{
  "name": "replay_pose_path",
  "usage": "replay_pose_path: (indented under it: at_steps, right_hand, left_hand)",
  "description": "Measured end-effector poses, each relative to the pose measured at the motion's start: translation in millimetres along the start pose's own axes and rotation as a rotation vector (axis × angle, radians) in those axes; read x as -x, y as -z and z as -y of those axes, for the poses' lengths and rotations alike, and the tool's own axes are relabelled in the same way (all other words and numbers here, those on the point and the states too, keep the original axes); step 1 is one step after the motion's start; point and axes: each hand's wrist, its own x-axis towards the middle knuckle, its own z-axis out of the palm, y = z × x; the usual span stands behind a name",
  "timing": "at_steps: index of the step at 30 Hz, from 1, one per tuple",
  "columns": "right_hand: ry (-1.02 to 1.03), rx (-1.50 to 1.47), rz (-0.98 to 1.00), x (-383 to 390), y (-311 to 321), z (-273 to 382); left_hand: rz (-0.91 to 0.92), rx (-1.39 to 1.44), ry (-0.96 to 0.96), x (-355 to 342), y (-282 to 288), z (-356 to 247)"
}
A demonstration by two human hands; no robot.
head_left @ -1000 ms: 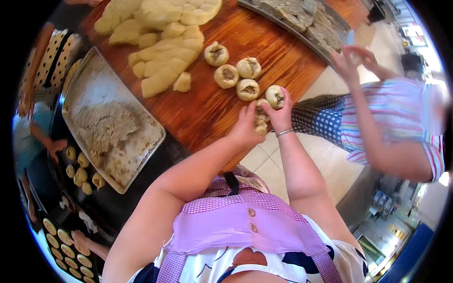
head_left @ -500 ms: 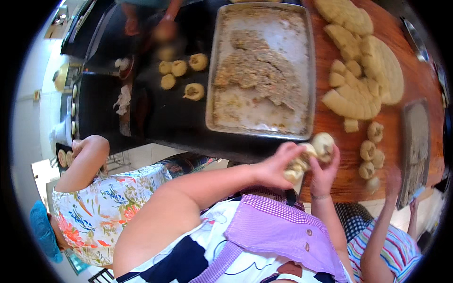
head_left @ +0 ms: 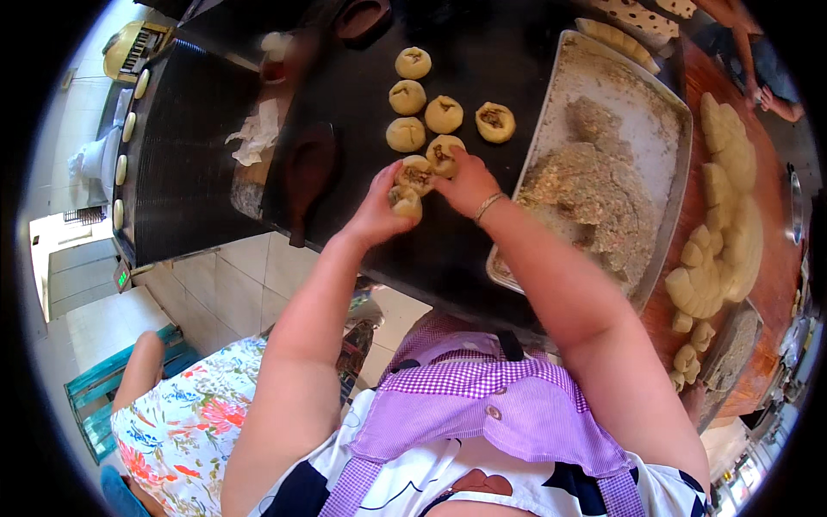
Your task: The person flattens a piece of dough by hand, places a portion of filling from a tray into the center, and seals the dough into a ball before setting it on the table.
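Buns point(head_left: 444, 114) on a black desk point(head_left: 465, 246), viewed from above. The left hand point(head_left: 379, 215) is curled closed about two buns point(head_left: 405, 204), one behind the other; the right hand point(head_left: 472, 185) grips a third bun point(head_left: 442, 152) between thumb and fingers. The three sit close together—probably so that the hands can steady several at once; whether they rest fully on the desk cannot be told. Five more stand beyond, one apart to the right; their pleated or open tops face up, which likely keeps the contents in. Beside them, a shallow metal tray point(head_left: 642, 108) contains a crumbly filling point(head_left: 599, 185), with bare metal toward the far end; its low rim presumably confines the mass while leaving it reachable. The right forearm point(head_left: 551, 254) crosses the near corner. Farther right, a wooden desk point(head_left: 780, 280) carries pale dough point(head_left: 728, 215)—partly divided into pieces.
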Motion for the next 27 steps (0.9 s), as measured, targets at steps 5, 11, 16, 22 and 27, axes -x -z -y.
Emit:
replay_pose_path:
  at_steps: [5,11,16,22,27]
  right_hand:
    - [0.179,0.085,-0.156,-6.2,25.2,-29.4]
    - [0.066,-0.177,-0.307,112.7,72.3,-108.0]
    - [-0.103,-0.121,-0.434,209.2,101.0,-156.4]
    - [-0.233,-0.064,-0.956,330.2,133.4,-255.3]
    - [-0.636,0.129,-1.561,457.1,161.5,-346.5]
  left_hand:
    - [-0.001,-0.094,0.137,-19.3,17.3,57.8]
    - [-0.247,-0.059,0.054,-29.6,62.4,89.2]
    - [-0.456,0.064,0.12,-124.5,60.6,109.0]
    - [-0.846,-0.757,-0.222,-134.7,63.7,86.1]
    - [-0.221,0.01,-0.544,-23.5,-154.9,-92.4]
